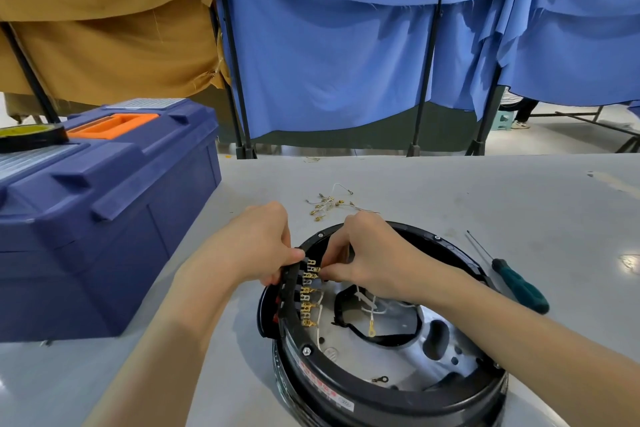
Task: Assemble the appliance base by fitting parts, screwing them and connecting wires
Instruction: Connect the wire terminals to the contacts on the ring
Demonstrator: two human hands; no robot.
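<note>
Label (327, 393) red print unreadable; left grip (260, 240) clasps terminal strip (290, 289), right grip (367, 253) pinches connector (317, 270).

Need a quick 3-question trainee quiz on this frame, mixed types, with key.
1. True or false: the green-handled screwdriver lies on the grey table, outside the round black appliance base.
2. What does the left hand grip? A) the dark blue plastic toolbox B) the black plastic terminal strip at the base's rim C) the screwdriver
3. Which hand pinches at the row of brass terminals on that strip?
Key: 1 true; 2 B; 3 the right hand.
</note>
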